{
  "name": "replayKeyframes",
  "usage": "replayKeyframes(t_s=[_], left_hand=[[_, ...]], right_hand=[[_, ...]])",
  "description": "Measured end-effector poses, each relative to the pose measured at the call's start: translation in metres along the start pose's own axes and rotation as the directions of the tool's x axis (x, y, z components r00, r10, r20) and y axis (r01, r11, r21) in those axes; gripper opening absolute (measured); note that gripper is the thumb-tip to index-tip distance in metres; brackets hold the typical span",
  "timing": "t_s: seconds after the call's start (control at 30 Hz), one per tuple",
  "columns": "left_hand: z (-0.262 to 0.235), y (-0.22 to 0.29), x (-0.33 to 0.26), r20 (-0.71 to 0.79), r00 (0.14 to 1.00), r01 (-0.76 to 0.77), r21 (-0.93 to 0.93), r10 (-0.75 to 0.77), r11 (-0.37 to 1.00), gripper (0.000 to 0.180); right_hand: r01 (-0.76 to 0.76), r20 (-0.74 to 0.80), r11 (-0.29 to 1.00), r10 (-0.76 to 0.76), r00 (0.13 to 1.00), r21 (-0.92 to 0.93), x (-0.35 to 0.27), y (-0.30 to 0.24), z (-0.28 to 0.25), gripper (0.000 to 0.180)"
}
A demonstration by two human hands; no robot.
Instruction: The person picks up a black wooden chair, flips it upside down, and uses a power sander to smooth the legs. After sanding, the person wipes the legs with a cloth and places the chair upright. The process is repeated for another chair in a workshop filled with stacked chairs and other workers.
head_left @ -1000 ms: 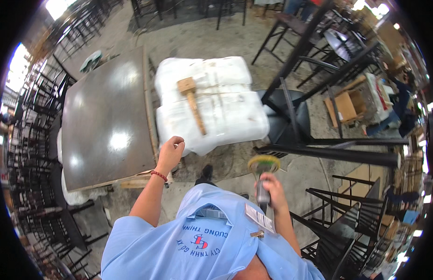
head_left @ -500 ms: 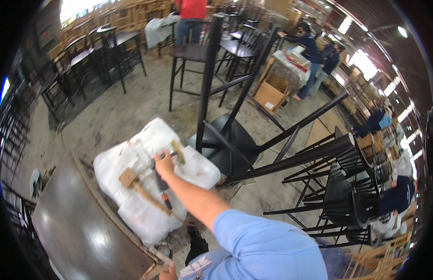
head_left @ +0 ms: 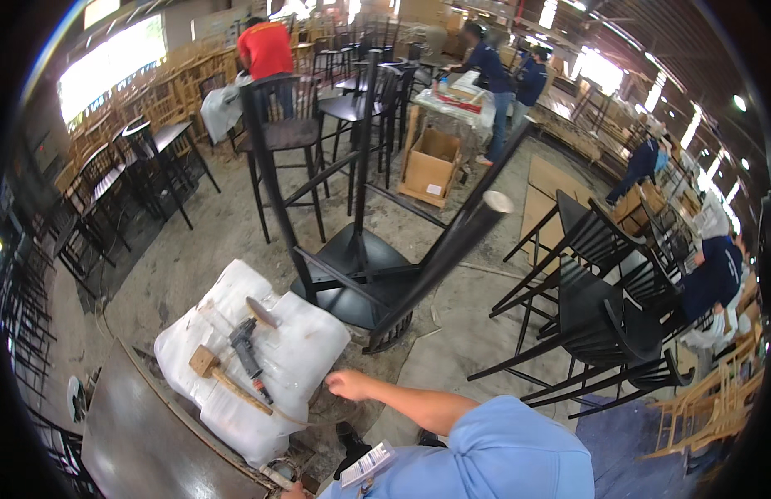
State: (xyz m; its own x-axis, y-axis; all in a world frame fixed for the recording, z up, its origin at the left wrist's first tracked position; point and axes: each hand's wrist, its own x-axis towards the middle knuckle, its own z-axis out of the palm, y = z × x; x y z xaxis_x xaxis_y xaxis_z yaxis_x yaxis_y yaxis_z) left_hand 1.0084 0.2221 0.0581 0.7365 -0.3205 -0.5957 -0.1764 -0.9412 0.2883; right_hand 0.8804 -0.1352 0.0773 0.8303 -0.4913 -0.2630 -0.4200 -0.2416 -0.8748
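Observation:
My right hand (head_left: 345, 385) is closed beside the near right edge of a white padded surface (head_left: 306, 341), and I see nothing in its fingers. On that padding lie a dark air screwdriver (head_left: 247, 348) with an orange end, a wooden mallet (head_left: 236, 390) and a flat oval piece (head_left: 261, 312). At the bottom edge my left hand (head_left: 295, 491) shows only in part. Its fingers seem curled by a pale stick-like piece (head_left: 275, 476), and what they hold is hidden. Beyond the padding a black chair (head_left: 365, 264) stands upside down, its legs pointing up.
A dark brown panel (head_left: 153, 424) is on the left. Black chairs (head_left: 581, 308) crowd the right, near a person in dark clothes (head_left: 708, 279). An open cardboard box (head_left: 429, 166) sits below a work table, with people beside it. Someone in a red shirt (head_left: 267, 50) bends farther back.
My right hand has let go of the air screwdriver and drawn back to the right, off the padding. The tool now lies beside the mallet. The whole view has shifted.

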Motion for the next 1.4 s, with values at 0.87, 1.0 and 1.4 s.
replayKeyframes(t_s=[0.87, 1.0, 1.4], left_hand=[[-0.053, 0.418, -0.23, 0.081, 0.249, -0.816, -0.519, 0.965, 0.254, 0.034], [-0.098, 0.473, -0.218, -0.344, 0.26, -0.935, -0.324, 0.902, 0.146, 0.049], [-0.125, 0.56, -0.215, -0.329, 0.173, -0.874, -0.485, 0.928, -0.009, 0.042]], right_hand=[[0.174, -0.732, 0.942, -0.334, 0.593, -0.288, -0.319, -0.081, -0.249, 0.027], [0.514, -0.874, 0.856, -0.208, 0.44, 0.054, -0.356, -0.188, -0.325, 0.028], [0.339, -0.57, 0.909, -0.416, 0.709, -0.243, -0.22, -0.329, -0.361, 0.03]])
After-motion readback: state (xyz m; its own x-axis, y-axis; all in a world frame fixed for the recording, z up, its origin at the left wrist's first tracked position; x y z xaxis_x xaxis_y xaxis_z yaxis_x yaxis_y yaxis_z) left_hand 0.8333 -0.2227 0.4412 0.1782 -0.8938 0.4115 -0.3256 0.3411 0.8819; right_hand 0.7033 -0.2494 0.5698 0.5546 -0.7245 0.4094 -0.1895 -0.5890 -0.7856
